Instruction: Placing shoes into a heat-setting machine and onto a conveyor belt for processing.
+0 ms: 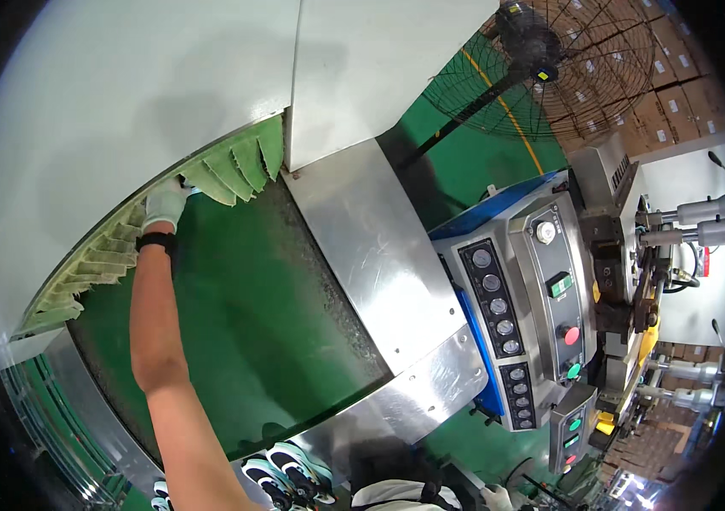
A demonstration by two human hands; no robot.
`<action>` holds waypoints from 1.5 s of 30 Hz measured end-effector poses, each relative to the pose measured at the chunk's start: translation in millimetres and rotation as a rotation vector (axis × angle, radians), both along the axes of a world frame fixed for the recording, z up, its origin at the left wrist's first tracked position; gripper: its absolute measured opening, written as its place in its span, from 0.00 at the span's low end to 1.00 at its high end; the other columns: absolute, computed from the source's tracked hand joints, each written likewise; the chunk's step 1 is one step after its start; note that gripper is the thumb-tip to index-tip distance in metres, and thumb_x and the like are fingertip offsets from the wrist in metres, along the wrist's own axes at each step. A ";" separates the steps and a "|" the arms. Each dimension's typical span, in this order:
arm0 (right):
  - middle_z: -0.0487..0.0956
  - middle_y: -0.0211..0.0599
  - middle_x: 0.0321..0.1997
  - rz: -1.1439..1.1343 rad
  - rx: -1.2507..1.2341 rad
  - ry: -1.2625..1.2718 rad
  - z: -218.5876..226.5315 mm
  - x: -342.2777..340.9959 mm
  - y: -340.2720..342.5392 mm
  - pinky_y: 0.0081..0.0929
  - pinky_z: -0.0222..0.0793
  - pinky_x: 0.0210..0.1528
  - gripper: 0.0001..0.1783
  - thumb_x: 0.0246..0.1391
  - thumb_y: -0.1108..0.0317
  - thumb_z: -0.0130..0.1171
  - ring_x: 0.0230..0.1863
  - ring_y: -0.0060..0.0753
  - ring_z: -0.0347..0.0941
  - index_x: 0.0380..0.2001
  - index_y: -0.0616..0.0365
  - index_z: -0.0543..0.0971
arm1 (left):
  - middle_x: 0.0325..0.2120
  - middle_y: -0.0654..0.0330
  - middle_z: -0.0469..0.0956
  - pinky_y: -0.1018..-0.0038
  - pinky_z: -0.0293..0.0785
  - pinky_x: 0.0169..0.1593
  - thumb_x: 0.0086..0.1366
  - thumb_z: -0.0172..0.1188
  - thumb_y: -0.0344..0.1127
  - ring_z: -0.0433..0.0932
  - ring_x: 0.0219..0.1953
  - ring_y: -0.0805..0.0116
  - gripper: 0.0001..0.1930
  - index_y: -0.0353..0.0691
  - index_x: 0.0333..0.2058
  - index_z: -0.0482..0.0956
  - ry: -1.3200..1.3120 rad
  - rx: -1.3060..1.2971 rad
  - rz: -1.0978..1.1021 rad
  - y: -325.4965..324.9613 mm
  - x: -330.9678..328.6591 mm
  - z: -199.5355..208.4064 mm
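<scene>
My left hand, in a white glove with a black band at the wrist, reaches to a fringe of pale green curtain strips under a white machine housing. It looks closed, its fingertips partly hidden by the strips. A small pale blue and dark piece shows beside the fingers; its kind is unclear. Beneath the arm lies a green conveyor belt. At the lower edge, my right hand, also gloved in white, shows only in part; its fingers cannot be made out. Several white, black and teal sneakers stand near my body.
The white housing rises over the belt's far side. A metal ledge borders the belt. To the right stand a control panel with gauges and buttons, and a pressing machine. A caged fan and stacked cartons are behind.
</scene>
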State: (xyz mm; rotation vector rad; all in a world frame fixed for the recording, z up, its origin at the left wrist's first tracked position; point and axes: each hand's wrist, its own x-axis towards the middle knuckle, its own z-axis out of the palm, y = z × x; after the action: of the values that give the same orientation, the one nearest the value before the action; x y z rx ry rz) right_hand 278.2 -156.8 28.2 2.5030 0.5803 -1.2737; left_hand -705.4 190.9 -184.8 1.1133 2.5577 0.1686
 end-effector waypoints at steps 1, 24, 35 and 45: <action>0.79 0.53 0.41 0.040 0.072 0.114 -28.9 28.6 -3.5 0.40 0.74 0.42 0.28 0.59 0.51 0.58 0.41 0.42 0.78 0.53 0.62 0.75 | 0.47 0.44 0.78 0.54 0.73 0.53 0.57 0.63 0.47 0.77 0.51 0.45 0.23 0.39 0.48 0.78 0.084 0.022 -0.051 -17.4 0.7 9.0; 0.75 0.35 0.60 -0.320 0.474 1.687 38.2 -190.6 187.3 0.30 0.68 0.63 0.33 0.65 0.47 0.54 0.57 0.30 0.73 0.64 0.58 0.67 | 0.41 0.56 0.81 0.70 0.77 0.47 0.53 0.70 0.31 0.81 0.43 0.66 0.28 0.29 0.52 0.74 -1.119 0.490 -1.112 -120.0 538.3 283.6; 0.73 0.33 0.60 -0.632 1.052 1.567 100.2 -20.9 240.7 0.31 0.71 0.58 0.44 0.51 0.61 0.70 0.58 0.28 0.72 0.67 0.57 0.61 | 0.54 0.48 0.73 0.66 0.66 0.62 0.63 0.62 0.34 0.72 0.57 0.53 0.26 0.33 0.58 0.69 -0.654 0.612 -1.321 203.9 747.8 346.7; 0.74 0.38 0.60 -0.836 1.160 1.427 109.6 57.9 175.4 0.36 0.71 0.59 0.54 0.40 0.59 0.78 0.57 0.35 0.74 0.68 0.62 0.59 | 0.50 0.44 0.75 0.62 0.71 0.57 0.53 0.70 0.41 0.75 0.53 0.47 0.34 0.42 0.58 0.69 -0.076 0.337 -0.983 382.9 837.0 234.6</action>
State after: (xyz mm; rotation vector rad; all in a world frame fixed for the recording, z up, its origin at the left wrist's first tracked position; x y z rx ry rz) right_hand 336.2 18.6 137.8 1.9086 0.5683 -4.0181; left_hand 131.6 573.8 49.7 2.2708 1.6747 0.3732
